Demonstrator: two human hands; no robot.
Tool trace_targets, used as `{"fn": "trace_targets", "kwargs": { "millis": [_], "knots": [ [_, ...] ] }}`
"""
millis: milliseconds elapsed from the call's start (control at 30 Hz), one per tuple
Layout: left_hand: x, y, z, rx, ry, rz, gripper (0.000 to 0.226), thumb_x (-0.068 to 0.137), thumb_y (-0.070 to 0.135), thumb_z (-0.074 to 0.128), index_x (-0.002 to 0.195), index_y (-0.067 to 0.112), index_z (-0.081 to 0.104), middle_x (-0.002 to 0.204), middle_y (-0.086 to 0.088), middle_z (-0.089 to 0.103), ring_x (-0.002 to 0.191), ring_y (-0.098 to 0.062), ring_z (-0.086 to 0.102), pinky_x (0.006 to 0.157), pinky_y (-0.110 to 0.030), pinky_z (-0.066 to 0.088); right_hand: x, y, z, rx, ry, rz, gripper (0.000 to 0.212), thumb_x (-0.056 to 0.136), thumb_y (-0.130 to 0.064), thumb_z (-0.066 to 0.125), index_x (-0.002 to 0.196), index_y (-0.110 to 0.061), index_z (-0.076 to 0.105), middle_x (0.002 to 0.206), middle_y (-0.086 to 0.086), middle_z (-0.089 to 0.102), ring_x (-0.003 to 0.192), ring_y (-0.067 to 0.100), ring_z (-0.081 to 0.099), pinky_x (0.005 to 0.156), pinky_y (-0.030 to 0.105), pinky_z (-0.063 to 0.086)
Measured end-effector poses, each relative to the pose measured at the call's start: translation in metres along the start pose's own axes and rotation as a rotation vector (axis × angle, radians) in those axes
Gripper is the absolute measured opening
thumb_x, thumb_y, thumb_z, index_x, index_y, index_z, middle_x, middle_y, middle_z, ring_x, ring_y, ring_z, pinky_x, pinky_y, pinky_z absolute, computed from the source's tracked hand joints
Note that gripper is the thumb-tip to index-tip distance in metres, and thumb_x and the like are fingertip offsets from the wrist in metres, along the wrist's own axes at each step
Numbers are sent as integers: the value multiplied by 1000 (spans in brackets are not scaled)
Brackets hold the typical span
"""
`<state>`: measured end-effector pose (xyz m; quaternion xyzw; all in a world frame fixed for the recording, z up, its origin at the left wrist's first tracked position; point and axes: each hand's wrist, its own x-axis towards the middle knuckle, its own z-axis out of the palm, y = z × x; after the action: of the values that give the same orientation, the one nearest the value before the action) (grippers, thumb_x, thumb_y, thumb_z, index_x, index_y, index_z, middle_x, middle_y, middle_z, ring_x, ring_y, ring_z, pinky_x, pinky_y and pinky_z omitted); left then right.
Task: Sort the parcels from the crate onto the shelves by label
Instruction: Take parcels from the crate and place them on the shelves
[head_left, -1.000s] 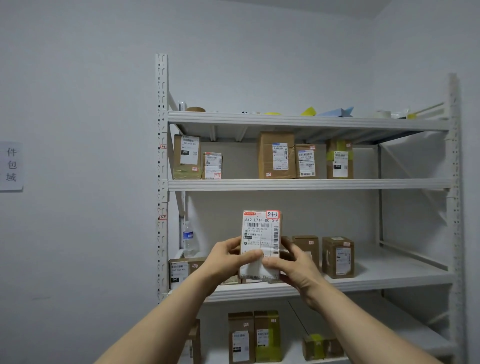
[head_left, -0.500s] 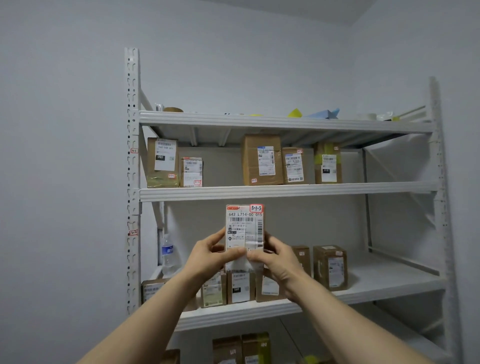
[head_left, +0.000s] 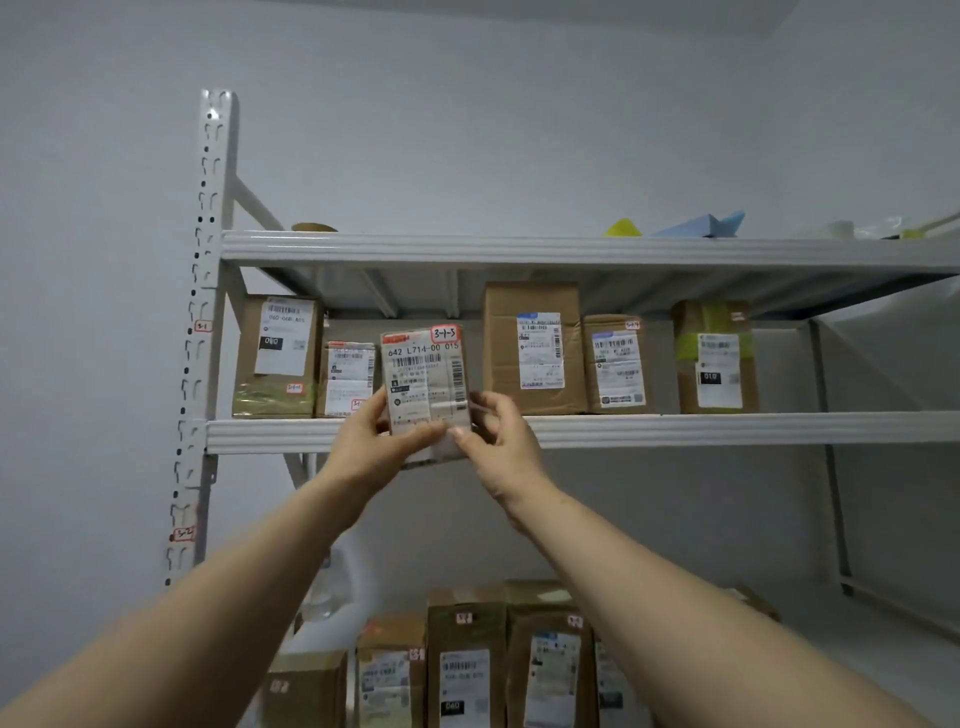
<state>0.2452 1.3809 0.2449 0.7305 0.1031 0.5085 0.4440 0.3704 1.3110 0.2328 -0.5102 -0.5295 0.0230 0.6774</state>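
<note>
A small parcel (head_left: 426, 382) is gripped upright at its lower edge by the left hand (head_left: 371, 449) and the right hand (head_left: 501, 447), label outward, probably so its red "3-1-3" tag can be matched against the "3-1" mark (head_left: 203, 326) on the post. It is held before the shelf (head_left: 727, 428), in the gap between a small box (head_left: 347, 378) and a tall box (head_left: 532, 345). The white rack stands in a pale-walled room.

Head cam, upward, close to shelving (head_left: 571, 431)

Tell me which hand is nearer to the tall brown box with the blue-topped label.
Right. The right hand is just below-left of the tall brown box; the left hand is farther left, beyond the held parcel.
</note>
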Motion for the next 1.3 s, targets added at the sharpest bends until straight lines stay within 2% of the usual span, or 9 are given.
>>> {"fn": "trace_targets", "kwargs": {
  "millis": [133,233,367,500,600,667,867,1000,1300],
  "knots": [
    [36,-10,7,55,36,12,37,79,14,75,110,24,57,95,8,67,87,-6,63,67,-20,50,34,19,3,-66,26,-65,45,91,-6,58,133,-16,48,124,8,60,112,18,59,97,30,48],
    [58,-23,13,34,28,25,38,77,13,76,110,24,59,98,5,70,92,-12,67,78,-28,55,49,34,0,4,0,-46,44,89,-5,60,131,-17,50,115,0,63,105,13,60,91,23,49],
    [77,-36,25,-13,-25,66,41,80,14,73,114,26,55,100,4,68,93,-10,66,78,-27,54,64,49,-18,138,8,19,38,77,-18,77,108,-24,56,103,-8,67,100,9,63,89,27,52],
    [98,-42,38,-81,-176,8,68,71,22,82,122,24,38,105,-6,66,91,-19,67,74,-34,56,80,51,-53,245,-3,42,17,76,-9,76,87,-14,65,85,-4,73,89,17,67,79,27,54],
    [118,-43,54,-86,-254,-21,97,50,32,89,129,20,33,108,-7,65,95,-21,67,90,-45,53,88,52,-72,256,5,80,73,57,-28,84,116,7,56,109,15,70,103,31,66,96,44,50],
    [126,-43,64,-101,-300,-20,115,40,40,87,138,23,29,104,-3,66,93,-20,67,88,-40,53,89,55,-81,271,16,77,91,49,-35,83,123,7,52,114,18,67,102,29,66,98,47,47],
    [141,-50,112,-52,-366,82,61,58,39,85,111,22,61,101,2,72,91,-12,70,70,-21,55,103,76,-132,302,28,29,51,61,-18,78,109,-12,61,101,4,73,93,20,69,82,33,55],
    [149,-45,150,-98,-367,91,37,72,31,76,106,23,64,97,2,73,84,-11,71,64,-21,57,113,81,-171,304,17,4,66,63,-11,74,126,-9,54,113,7,70,100,18,67,77,27,54],
    [160,-27,276,-157,-331,99,47,78,23,74,123,22,58,109,-4,69,96,-19,69,78,-29,58,138,86,-300,301,80,20,42,73,-29,61,110,-9,66,108,14,70,99,27,65,90,39,50]
  ]
}}
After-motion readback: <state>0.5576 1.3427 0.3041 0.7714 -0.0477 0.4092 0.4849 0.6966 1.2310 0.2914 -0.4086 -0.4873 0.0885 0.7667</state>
